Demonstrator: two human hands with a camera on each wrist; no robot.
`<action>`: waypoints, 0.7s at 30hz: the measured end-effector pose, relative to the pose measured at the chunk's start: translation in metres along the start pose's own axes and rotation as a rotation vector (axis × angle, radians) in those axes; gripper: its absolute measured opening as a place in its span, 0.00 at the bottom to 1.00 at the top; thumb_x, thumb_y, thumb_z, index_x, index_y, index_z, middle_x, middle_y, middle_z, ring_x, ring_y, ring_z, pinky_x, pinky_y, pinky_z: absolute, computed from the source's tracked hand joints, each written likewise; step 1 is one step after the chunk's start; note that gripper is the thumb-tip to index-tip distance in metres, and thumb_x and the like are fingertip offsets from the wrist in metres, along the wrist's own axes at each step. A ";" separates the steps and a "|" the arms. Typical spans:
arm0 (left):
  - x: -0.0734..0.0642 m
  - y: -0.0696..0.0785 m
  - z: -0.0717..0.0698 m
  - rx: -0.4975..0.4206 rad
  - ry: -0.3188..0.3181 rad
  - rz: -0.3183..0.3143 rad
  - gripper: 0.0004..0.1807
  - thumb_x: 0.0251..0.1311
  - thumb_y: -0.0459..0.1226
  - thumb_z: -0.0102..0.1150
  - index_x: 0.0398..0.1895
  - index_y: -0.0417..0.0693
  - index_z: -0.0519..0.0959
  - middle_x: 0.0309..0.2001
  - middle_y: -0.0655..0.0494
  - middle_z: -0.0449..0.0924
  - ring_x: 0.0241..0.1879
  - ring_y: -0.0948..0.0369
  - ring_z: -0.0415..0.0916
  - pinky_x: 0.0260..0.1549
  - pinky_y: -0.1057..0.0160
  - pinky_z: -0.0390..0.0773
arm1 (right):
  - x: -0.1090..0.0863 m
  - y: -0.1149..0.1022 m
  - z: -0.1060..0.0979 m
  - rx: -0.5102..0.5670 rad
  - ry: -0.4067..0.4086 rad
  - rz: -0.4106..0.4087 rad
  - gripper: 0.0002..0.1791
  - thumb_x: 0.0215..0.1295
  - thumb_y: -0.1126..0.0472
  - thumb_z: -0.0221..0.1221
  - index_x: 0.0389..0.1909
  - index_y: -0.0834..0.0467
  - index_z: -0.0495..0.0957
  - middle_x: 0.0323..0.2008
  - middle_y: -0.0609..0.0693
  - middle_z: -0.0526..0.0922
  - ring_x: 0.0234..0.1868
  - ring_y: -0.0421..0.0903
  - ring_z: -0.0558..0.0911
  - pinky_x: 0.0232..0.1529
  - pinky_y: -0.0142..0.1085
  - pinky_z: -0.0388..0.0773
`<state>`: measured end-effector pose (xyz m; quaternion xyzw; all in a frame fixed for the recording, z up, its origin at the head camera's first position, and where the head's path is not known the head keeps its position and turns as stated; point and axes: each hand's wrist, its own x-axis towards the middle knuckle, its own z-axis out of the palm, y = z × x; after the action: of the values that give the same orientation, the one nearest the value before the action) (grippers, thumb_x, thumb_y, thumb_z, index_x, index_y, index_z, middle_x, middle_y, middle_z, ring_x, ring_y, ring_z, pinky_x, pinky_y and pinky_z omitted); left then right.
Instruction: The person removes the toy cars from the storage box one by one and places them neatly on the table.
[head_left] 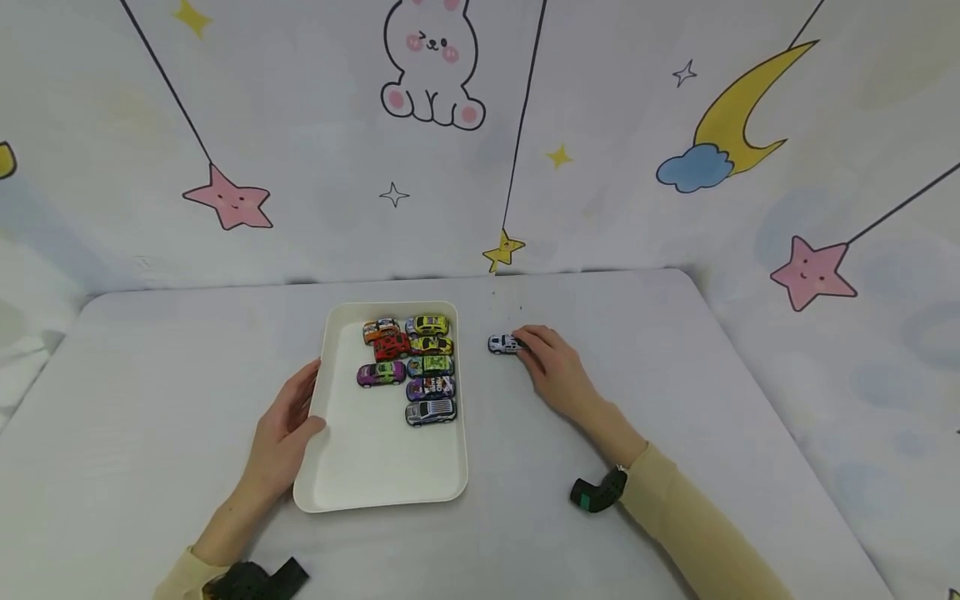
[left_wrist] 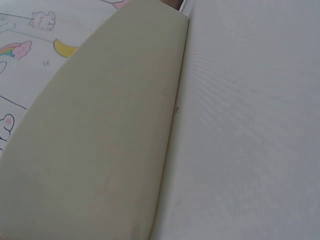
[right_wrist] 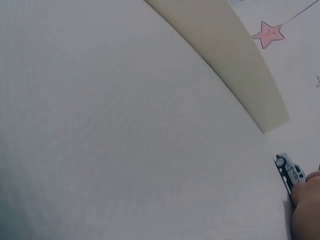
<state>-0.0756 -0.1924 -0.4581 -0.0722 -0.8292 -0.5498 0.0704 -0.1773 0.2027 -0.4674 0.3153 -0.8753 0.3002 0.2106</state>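
A white rectangular tray (head_left: 375, 467) lies on the table, its upper half holding several small toy cars. The purple toy car (head_left: 381, 373) is lowest in the left column, and a grey toy car (head_left: 431, 412) ends the right column. My left hand (head_left: 277, 437) grips the tray's left edge, thumb over the rim and fingers along the outside. Right of the tray, my right hand (head_left: 558, 375) pinches the rear end of a white toy car (head_left: 501, 343) at the tabletop. That white car (right_wrist: 291, 171) also shows in the right wrist view beside the fingers.
A white cloth covers the table (head_left: 150, 375). Behind it stands a pale backdrop (head_left: 315, 100) printed with stars, a rabbit and a moon. Dark wrist devices sit at both wrists, the right one (head_left: 598, 490) close over the table.
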 end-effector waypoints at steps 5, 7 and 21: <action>0.000 0.002 0.000 -0.003 -0.002 -0.002 0.39 0.59 0.19 0.47 0.76 0.42 0.58 0.73 0.37 0.62 0.68 0.37 0.62 0.57 0.85 0.63 | -0.001 -0.002 -0.002 0.014 -0.023 0.048 0.19 0.66 0.70 0.61 0.58 0.63 0.79 0.56 0.57 0.81 0.57 0.53 0.80 0.55 0.47 0.79; 0.000 0.003 0.000 -0.001 -0.002 -0.004 0.39 0.59 0.19 0.47 0.76 0.42 0.58 0.73 0.36 0.62 0.68 0.36 0.62 0.57 0.85 0.63 | -0.002 -0.004 -0.003 0.016 -0.033 0.063 0.20 0.66 0.69 0.61 0.59 0.63 0.78 0.57 0.58 0.81 0.58 0.53 0.80 0.57 0.48 0.79; -0.001 0.000 -0.001 -0.013 -0.006 -0.005 0.39 0.60 0.19 0.46 0.77 0.44 0.58 0.73 0.39 0.62 0.69 0.37 0.61 0.57 0.84 0.63 | -0.004 -0.005 -0.003 0.004 -0.041 0.084 0.23 0.66 0.70 0.60 0.62 0.63 0.75 0.59 0.58 0.79 0.61 0.54 0.78 0.60 0.48 0.77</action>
<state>-0.0750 -0.1928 -0.4577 -0.0724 -0.8260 -0.5551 0.0660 -0.1706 0.2036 -0.4654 0.2850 -0.8913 0.3038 0.1792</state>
